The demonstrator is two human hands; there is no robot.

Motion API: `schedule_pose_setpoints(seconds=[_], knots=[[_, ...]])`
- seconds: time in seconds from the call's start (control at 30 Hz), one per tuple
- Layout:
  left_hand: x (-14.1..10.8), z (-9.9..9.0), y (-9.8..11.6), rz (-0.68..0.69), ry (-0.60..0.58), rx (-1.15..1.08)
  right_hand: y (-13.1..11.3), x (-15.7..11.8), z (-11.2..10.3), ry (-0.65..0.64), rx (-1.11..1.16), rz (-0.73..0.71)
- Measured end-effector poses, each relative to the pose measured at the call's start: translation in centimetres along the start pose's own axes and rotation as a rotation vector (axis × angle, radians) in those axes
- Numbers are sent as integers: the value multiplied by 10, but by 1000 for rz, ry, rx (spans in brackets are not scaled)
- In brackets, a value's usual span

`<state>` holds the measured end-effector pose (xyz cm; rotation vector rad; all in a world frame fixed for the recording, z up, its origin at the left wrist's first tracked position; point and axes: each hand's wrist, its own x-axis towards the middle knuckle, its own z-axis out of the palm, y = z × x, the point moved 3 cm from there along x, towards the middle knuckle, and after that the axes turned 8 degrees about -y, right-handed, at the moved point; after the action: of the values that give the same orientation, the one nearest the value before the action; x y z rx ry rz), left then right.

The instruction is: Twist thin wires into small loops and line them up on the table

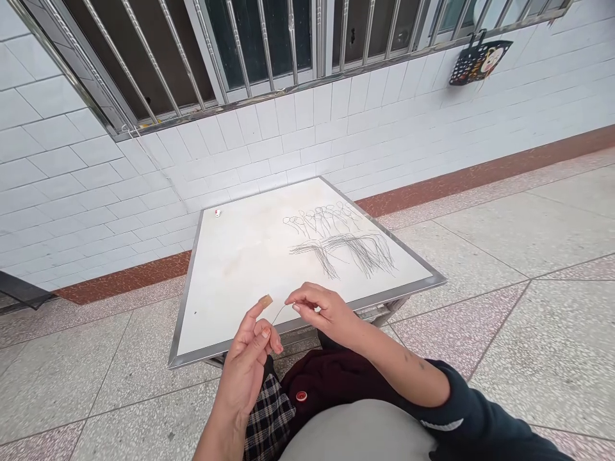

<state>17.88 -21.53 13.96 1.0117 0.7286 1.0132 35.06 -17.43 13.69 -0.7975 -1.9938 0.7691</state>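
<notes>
Just above the near edge of the white table [250, 256], a thin dark wire [277, 314] runs between my two hands. My left hand [247, 355] pinches its lower end between thumb and fingers, and its index finger, wrapped at the tip in tan tape [265, 300], points up. The fingertips of my right hand [329, 312] are closed on the upper end. On the table's right half lie several looped wires [321, 219] in a row. Nearer to me are loose bundles of bent, straight-ended wires [368, 253].
A small red and white item [218, 212] sits at the table's far left corner. Behind stands a white tiled wall [288, 144] with a barred window [269, 45]. A black patterned basket [480, 62] hangs from the bars at right. My lap is close below the table edge.
</notes>
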Motion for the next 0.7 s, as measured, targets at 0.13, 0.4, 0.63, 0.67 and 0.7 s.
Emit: schedule_pose_setpoints(seconds=[0.13,0.4,0.63,0.67,0.7], knots=[[1,4,2,-77,-18,-29,0,0,0,10,2,5],[3,-4,11,-210,-76,2,2,-7,-4,-59,-120,-41],[2,-12,23,-252,-96,173,3,-10,-8,-61,-201,-49],[2,-13,24,-257,-106,207,3,-10,-8,-77,-214,-58],[1,-14,26,-263,-122,242,2,-10,-9,-93,-227,-67]])
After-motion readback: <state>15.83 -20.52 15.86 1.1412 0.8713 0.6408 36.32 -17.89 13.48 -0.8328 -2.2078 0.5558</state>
